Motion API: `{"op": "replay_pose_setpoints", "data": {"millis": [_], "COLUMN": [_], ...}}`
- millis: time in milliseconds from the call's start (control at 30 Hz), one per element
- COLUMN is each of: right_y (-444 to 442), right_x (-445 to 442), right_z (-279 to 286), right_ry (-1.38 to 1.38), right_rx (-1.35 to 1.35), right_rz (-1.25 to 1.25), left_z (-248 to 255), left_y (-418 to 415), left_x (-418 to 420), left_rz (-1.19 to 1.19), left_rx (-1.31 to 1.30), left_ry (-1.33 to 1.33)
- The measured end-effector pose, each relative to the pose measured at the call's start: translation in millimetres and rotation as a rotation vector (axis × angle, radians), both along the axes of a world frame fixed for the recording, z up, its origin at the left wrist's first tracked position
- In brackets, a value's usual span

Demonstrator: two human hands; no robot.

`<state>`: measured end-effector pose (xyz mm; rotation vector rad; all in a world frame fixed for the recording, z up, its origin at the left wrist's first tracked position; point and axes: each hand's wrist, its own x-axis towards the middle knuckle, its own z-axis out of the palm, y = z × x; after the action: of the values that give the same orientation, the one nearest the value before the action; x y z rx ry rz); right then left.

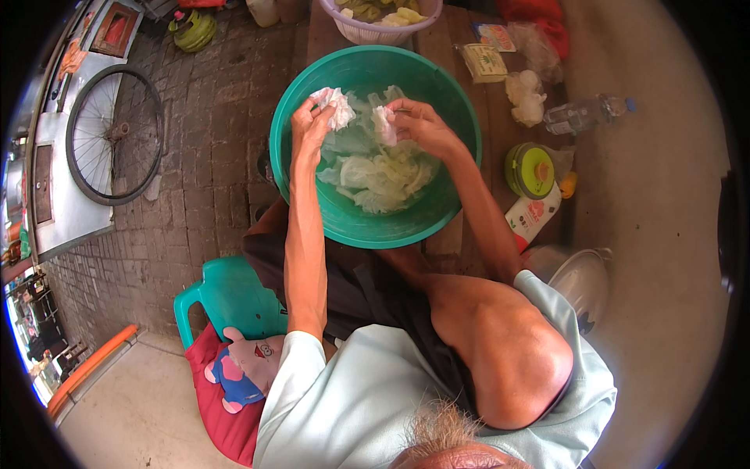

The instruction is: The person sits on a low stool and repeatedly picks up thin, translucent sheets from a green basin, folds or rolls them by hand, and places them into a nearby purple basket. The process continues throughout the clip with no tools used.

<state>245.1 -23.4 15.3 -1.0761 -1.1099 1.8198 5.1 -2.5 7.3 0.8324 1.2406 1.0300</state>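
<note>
A large round green plastic basin [375, 234] stands before me. Over its left part my left hand [313, 123] grips a crumpled white wad [341, 111], perhaps paper or thin plastic. My right hand [419, 122] pinches a smaller white wad [385, 126] between thumb and fingers, farther to the right over the basin. The two wads are apart. Below them, thin, translucent, whitish crumpled sheets [381, 182] lie in the basin; their material is hard to tell.
Beyond the basin is a pale purple plastic basket [381, 32] of yellowish pieces. To the right lie a clear plastic bottle [586, 113], a green-lidded container [530, 170], packets [483, 63] and a metal lid [580, 281]. A green plastic chair [240, 293] stands at left.
</note>
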Motion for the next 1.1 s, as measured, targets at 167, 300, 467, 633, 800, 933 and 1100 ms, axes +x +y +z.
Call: {"op": "replay_pose_setpoints", "data": {"millis": [167, 300, 467, 633, 800, 933, 1100], "right_y": [3.9, 2.4, -3.8, -25.5, -12.4, 4.6, 9.9], "right_x": [5.8, -5.1, -11.5, -30.7, -25.8, -3.5, 11.2], "right_z": [4.5, 7.8, -1.2, -36.2, -59.3, -20.4, -3.9], "right_ry": [-0.611, -0.958, -0.771, -0.971, -1.213, -0.693, -0.619], "right_rx": [0.455, 0.869, 0.536, 0.693, 0.599, 0.384, 0.386], "right_rz": [-0.062, -0.34, 0.279, 0.455, 0.464, 0.449, 0.404], "left_z": [1.6, 0.9, 4.6, -0.2, -2.5, 1.9, 3.0], "left_y": [-0.5, -1.1, -1.0, 0.0, 0.6, -1.1, -1.1], "left_x": [0.3, 2.0, 3.4, 2.6, 2.9, 2.8, 3.2], "left_rz": [0.04, 0.11, 0.1, 0.104, 0.084, 0.096, 0.085], "left_rx": [0.018, 0.048, 0.047, 0.041, 0.042, 0.037, 0.057], "left_ry": [-0.017, -0.058, -0.022, -0.014, -0.019, -0.004, -0.02]}}
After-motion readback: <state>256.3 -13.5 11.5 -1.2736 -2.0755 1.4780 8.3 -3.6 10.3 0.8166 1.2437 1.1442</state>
